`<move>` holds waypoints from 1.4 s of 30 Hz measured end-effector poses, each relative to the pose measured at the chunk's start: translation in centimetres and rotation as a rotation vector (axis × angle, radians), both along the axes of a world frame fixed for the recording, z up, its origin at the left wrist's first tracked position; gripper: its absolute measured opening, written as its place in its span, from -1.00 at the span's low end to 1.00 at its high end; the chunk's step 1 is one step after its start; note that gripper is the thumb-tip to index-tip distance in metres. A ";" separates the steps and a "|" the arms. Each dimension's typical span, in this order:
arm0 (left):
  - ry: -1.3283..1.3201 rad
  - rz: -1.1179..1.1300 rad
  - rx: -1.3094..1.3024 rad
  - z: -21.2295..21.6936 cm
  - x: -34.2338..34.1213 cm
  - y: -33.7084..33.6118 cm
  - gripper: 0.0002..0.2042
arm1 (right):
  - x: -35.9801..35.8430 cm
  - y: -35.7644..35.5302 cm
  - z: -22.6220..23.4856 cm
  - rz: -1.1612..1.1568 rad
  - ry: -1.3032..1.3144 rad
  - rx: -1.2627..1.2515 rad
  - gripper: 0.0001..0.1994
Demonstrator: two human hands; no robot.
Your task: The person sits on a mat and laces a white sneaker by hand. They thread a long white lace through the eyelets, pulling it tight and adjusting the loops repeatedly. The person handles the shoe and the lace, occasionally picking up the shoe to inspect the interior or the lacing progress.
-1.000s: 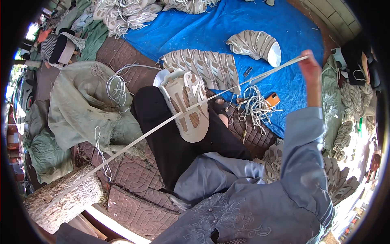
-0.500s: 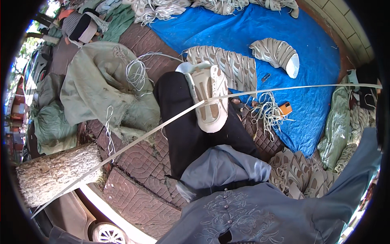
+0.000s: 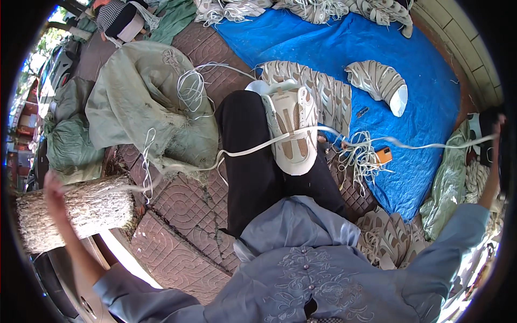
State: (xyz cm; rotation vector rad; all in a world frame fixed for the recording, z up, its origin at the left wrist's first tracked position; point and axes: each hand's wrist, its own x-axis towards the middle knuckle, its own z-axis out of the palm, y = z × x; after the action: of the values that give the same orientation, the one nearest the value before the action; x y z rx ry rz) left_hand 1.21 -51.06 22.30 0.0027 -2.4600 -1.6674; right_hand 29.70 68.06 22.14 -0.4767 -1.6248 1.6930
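A beige and white shoe upper [image 3: 307, 160] lies over my thighs, its toe pointing toward me. One long pale shoelace [image 3: 253, 152] crosses its lower eyelets and runs out slackly to both sides. At the far left, my left hand [image 3: 55, 194] is raised beside the tree trunk, blurred, closed at one end of the lace. My right hand [image 3: 500, 128] is at the far right rim, partly cut off by the dark border, with the lace's other end reaching it. Just beyond the shoe upper, a row of nested shoe uppers [image 3: 323, 94] lies on the blue tarp.
On the blue tarp [image 3: 431, 107] lie a curved stack of uppers [image 3: 374, 81], a bundle of loose laces [image 3: 361, 156] and an orange phone-like object [image 3: 383, 155]. A greenish sack [image 3: 129, 102] spreads at left above the tree trunk [image 3: 81, 212]. More uppers [image 3: 385, 231] sit by my right side.
Both hands and forearms have come into view at the sides. The shoelace, taut and straight before, now hangs slack in waves. The view has shifted slightly.
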 end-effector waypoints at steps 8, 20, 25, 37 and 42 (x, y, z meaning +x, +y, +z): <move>-0.333 -0.376 0.328 -15.6 4.4 48.5 -0.87 | -19.0 -39.2 -16.0 0.925 -0.501 0.107 -0.86; 0.113 -0.329 -0.333 -24.1 7.9 55.5 -0.98 | -22.9 -46.1 -22.0 1.130 -0.753 -0.026 -0.89; 0.174 -0.238 -0.431 -24.5 8.3 56.0 -0.98 | -23.1 -46.3 -21.5 1.135 -0.780 -0.013 -0.87; -0.004 -0.227 -0.426 -24.5 8.7 55.8 -0.96 | -23.0 -46.8 -21.6 1.136 -0.754 0.009 -0.85; 0.036 -0.141 -0.304 -24.7 9.0 56.5 -0.96 | -22.8 -46.8 -22.0 1.116 -0.740 -0.016 -0.84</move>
State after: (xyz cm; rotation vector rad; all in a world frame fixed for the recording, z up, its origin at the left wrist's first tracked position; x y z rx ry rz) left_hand 10.16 5.41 -2.43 -0.2415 -2.7146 -1.3089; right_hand 6.91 21.22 0.17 -0.1811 -2.7306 2.4799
